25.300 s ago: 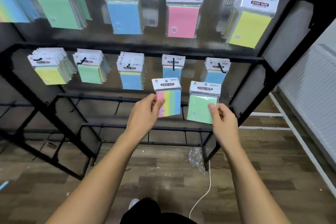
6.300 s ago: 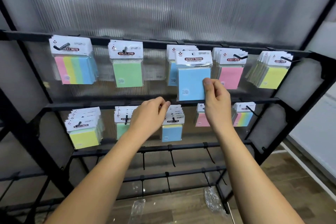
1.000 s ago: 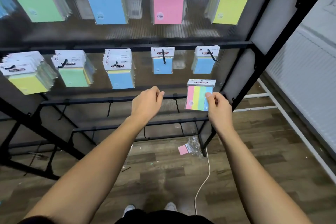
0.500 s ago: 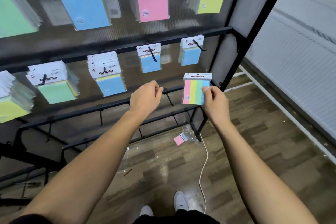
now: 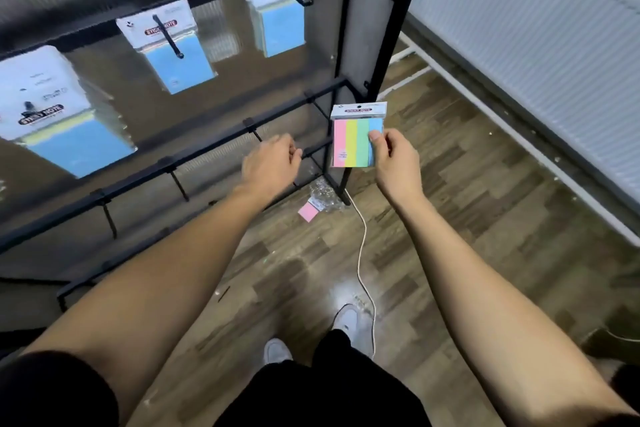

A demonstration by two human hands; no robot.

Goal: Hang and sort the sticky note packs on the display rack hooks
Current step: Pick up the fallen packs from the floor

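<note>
My right hand [image 5: 394, 159] pinches a striped sticky note pack [image 5: 353, 139] by its right edge, upright, in front of the black display rack's corner post [image 5: 372, 45]. The pack has pink, yellow, green and blue bands under a white header. My left hand [image 5: 272, 163] hovers with loosely curled fingers holding nothing, close to the bare lower rail [image 5: 207, 146] and its hooks. Blue packs hang above: a thick stack [image 5: 62, 121] at left, one [image 5: 173, 48] in the middle, one [image 5: 280, 7] at right.
A pink sticky pack [image 5: 308, 211] lies on the wooden floor beside crumpled clear plastic [image 5: 323, 196] at the rack's foot. A white cable [image 5: 363, 253] runs across the floor toward my shoes [image 5: 277, 350]. A white ribbed wall [image 5: 519, 45] stands to the right.
The view has tilted down and to the right, so the upper rows have left the frame. Both hands keep their pose; the striped pack stays in my right hand.
</note>
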